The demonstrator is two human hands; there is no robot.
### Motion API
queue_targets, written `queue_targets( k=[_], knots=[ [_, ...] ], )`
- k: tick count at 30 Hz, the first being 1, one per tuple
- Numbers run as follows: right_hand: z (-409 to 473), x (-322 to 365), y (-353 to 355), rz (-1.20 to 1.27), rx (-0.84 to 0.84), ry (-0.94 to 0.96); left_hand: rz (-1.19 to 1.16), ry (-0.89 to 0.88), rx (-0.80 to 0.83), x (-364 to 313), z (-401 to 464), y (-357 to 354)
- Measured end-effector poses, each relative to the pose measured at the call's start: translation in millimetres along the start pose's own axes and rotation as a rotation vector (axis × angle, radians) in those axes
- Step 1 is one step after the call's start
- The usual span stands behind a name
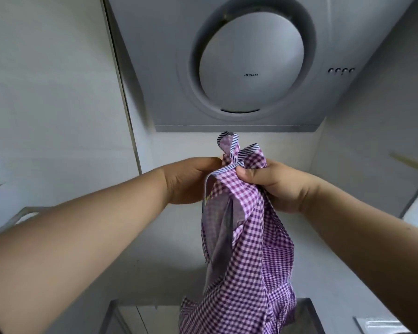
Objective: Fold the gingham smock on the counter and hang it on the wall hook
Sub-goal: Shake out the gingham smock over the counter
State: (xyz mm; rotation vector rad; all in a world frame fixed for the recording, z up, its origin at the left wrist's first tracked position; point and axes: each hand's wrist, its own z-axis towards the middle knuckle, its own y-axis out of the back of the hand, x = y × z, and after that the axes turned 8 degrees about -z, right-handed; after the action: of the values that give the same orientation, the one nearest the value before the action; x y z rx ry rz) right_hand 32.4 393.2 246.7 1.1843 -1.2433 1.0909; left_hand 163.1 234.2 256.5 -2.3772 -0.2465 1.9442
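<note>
Both bare forearms reaching up, left hand [191, 180] and right hand [279, 186] pinching bunched top of purple-white gingham smock [246, 249], cloth hanging below grey range hood [239, 68], wall behind.

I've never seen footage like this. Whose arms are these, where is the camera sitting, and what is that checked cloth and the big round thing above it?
There is no machine here: these are a person's two bare arms, filmed by one wide-angle camera worn on their head, so you see what they see. Both hands are raised in front of a pale wall. The left hand and the right hand each grip the bunched top of a purple-and-white gingham smock with striped trim, which hangs down freely between them. Above is a grey kitchen extractor hood with a large round disc. Below, a pale counter is partly visible. I cannot make out the wall hook.
</note>
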Motion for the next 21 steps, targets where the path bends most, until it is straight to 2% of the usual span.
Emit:
queue_targets(
  k=[5, 7, 10, 13, 16, 18, 21],
  knots=[
    [-3, 1, 8, -0.015, -0.027, -0.052, 0.066, -0.005, 0.019, 2, 4, -2],
    [-5, -2, 15, 0.021, -0.09, -0.08, 0.103, -0.033, -0.08, 2, 7, 6],
    [-5, -10, 29, -0.051, -0.281, -0.19, 0.142, -0.038, -0.273, 1, 9, 29],
    [-4, -29, 51, -0.368, -0.579, -0.354, 0.37, -0.026, -0.485, -1, 5, 61],
    [-7, -50, 71, -0.521, -0.735, -0.45, 0.599, 0.049, -0.65, 2, 1, 89],
    [-6, -56, 74, -0.595, -0.758, -0.461, 0.735, 0.121, -0.659, 5, -1, 95],
    [0, -49, 58, -0.731, -0.713, -0.396, 0.812, 0.136, -0.558, 9, -1, 84]
  ],
)
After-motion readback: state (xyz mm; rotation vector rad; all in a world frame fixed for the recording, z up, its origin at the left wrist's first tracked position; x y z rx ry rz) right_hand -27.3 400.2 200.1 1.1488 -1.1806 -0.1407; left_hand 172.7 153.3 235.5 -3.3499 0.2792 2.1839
